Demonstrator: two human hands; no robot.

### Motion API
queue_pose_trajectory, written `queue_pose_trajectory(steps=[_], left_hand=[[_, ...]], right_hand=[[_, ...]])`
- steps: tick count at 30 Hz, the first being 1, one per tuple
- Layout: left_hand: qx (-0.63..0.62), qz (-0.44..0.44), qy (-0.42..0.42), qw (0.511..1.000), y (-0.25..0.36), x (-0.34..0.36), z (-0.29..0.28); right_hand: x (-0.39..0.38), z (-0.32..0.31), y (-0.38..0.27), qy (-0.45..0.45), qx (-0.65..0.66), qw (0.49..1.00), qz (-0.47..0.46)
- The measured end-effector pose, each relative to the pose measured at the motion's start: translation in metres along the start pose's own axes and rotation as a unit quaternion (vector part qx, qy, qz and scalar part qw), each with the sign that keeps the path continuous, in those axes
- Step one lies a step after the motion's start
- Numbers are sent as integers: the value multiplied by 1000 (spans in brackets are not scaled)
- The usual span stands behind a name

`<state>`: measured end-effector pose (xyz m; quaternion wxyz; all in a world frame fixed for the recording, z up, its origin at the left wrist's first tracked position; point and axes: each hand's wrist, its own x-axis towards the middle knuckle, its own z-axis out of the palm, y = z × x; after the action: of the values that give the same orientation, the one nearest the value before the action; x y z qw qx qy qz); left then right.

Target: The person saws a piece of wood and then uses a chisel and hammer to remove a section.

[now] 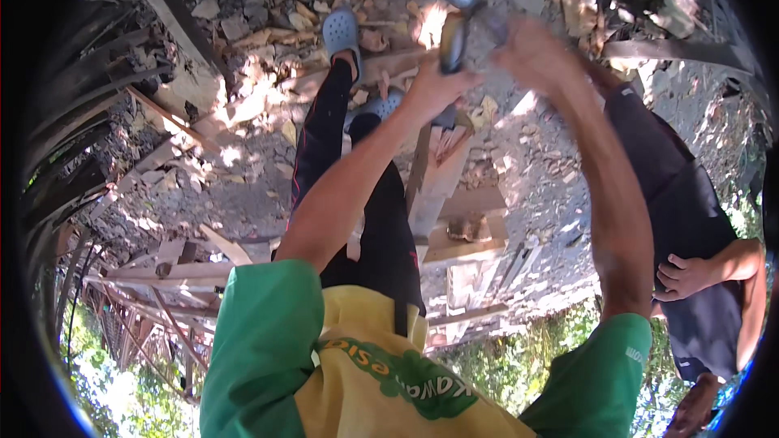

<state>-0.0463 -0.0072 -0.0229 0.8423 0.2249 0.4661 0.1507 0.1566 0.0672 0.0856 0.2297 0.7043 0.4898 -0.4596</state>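
At upper centre, the left hand (432, 91) is closed on a dark-and-yellow object (453, 42); the blurred right hand (535, 53), fingers bent, is just right, its grip unclear. Beyond: a blue clog (340, 31) upper left, another person (690, 203) right.

Dark, yellow-edged object (453, 42) at left hand (438, 91)
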Motion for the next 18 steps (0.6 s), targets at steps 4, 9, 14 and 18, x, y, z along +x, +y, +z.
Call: queue_pose_trajectory(steps=[4, 9, 14, 18], left_hand=[[-23, -10, 5, 1000, 2, -14, -14], [127, 149, -160, 968, -35, -98, -17], [-177, -12, 46, 983, -47, -141, -52], [-78, 100, 128, 984, 4, -65, -41]], right_hand=[[-15, 45, 12, 97, 4, 989, -114], [-42, 52, 46, 167, 207, 964, -9], [-66, 54, 37, 224, 216, 950, -15], [-79, 77, 35, 216, 279, 935, 24]])
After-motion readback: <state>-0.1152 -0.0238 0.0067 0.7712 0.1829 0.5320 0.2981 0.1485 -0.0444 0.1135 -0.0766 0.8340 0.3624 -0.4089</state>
